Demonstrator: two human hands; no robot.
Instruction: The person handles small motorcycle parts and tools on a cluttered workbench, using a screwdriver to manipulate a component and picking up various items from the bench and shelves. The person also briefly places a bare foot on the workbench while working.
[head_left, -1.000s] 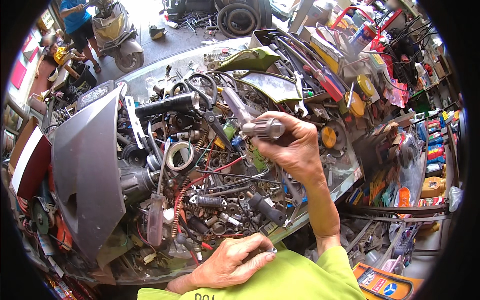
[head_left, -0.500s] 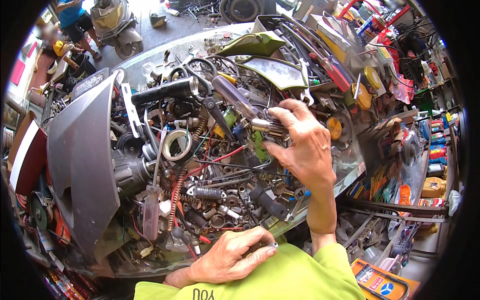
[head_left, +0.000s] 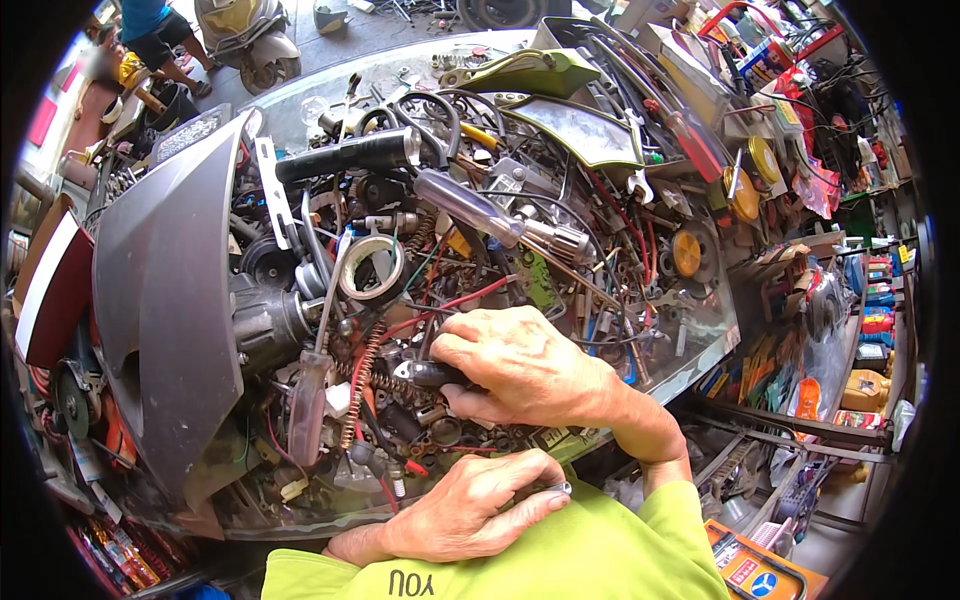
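1. We find the dark cylindrical part [head_left: 432, 374], with its pale metal end pointing left, low in the middle of the heap of loose parts.
2. We see the right hand [head_left: 530, 368] over its right end, fingers bent above and thumb below, with only a narrow gap between them. The hand hides that end, so we cannot tell whether the grip is firm.
3. We record the left hand [head_left: 478, 505] near the table's front edge, against the lime-green shirt [head_left: 520, 555]. Its fingers are curled, and thumb and forefinger pinch a small metal piece [head_left: 566, 488], of which only the tip shows.
4. Left of the right hand we note a coppery spring [head_left: 362, 385], a screwdriver [head_left: 308, 410] with a clear handle and a roll of tape [head_left: 348, 272].
5. Beyond that hand we observe a second clear handle [head_left: 470, 207], lying aslant, and a ridged metal part [head_left: 560, 241] at its right end.
6. Farther out we list a black tube [head_left: 345, 156], a green-edged panel [head_left: 580, 130], an open-ended wrench [head_left: 638, 180] and, at left, a large dark grey panel [head_left: 170, 310].
7. Past the glass-topped table [head_left: 275, 120] we log a scooter [head_left: 243, 35] and a person in blue [head_left: 150, 22]; at right, shelves hold bottles [head_left: 868, 390].
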